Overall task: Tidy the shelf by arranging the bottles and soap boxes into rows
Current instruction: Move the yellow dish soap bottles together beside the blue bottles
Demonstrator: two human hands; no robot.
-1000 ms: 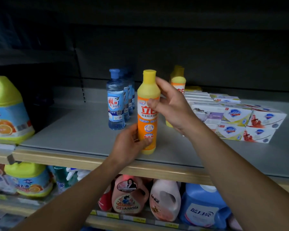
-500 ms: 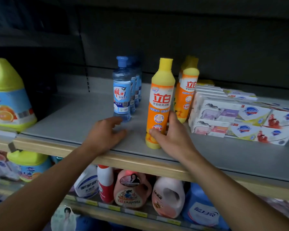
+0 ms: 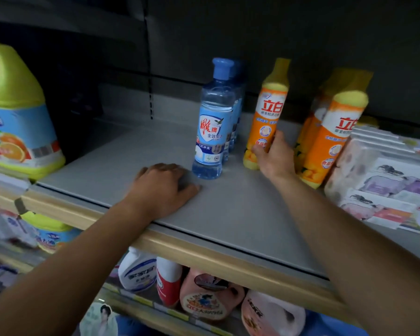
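My right hand (image 3: 275, 157) grips the low part of the orange plastic bottle with yellow cap (image 3: 267, 115), near the grey shelf (image 3: 228, 214) middle. My left hand (image 3: 163, 187) lies flat, holding nothing, at the front edge. I should slide it upright, beside the blue bottles (image 3: 214, 127).

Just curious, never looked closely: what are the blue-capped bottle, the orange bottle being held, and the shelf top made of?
Blue-capped bottle: clear, glossy plastic by the look; you see through it. Orange bottle: opaque plastic, probably, with a printed wrap label. Shelf top: matte grey sheet, perhaps laminate or painted metal; its front edge looks wood-toned.
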